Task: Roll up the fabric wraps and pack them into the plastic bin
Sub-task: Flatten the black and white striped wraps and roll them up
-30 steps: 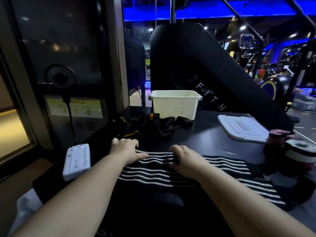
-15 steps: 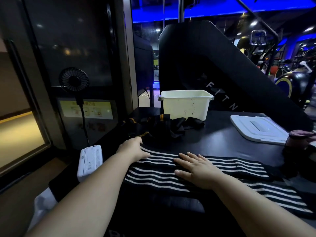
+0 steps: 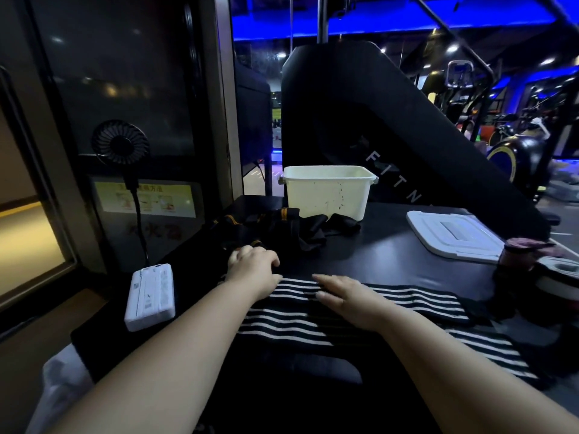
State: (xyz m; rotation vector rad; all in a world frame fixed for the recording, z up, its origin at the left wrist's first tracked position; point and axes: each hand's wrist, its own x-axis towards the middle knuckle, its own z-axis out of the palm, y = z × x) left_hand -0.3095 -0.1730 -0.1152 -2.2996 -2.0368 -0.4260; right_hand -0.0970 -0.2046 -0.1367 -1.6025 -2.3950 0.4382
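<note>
- Near the front edge of the black table (image 3: pixel 385 261), a long black fabric wrap with white stripes (image 3: pixel 416 300) lies flat. It runs from under both hands towards the right, where a second striped stretch lies nearer the person.
- The left hand (image 3: pixel 253 267) sits knuckles-up at the wrap's left end with its fingers curled down. Whether they pinch the cloth cannot be told.
- The right hand (image 3: pixel 347 296) lies just beside it, fingers straight and palm down, pressing the stripes flat.
- The white rectangular plastic bin (image 3: pixel 327 195) stands open at the back of the table, well apart from the hands. Its flat white lid (image 3: pixel 454 236) lies off to the right.
- No roll shows under the hands, so I judge the rolling is only about to begin.
- A first turn made with one hand leading would likely skew the roll into a cone.
- A slack first turn would leave a loose core that springs open on the way to the bin.
- A heap of black wraps with orange bands (image 3: pixel 275 227) lies just beyond the left hand, and a stray end could get caught in the roll.
- Pulling the striped length in could drag it against the rolled-up wraps at the right edge (image 3: pixel 557 277) and knock them.
</note>
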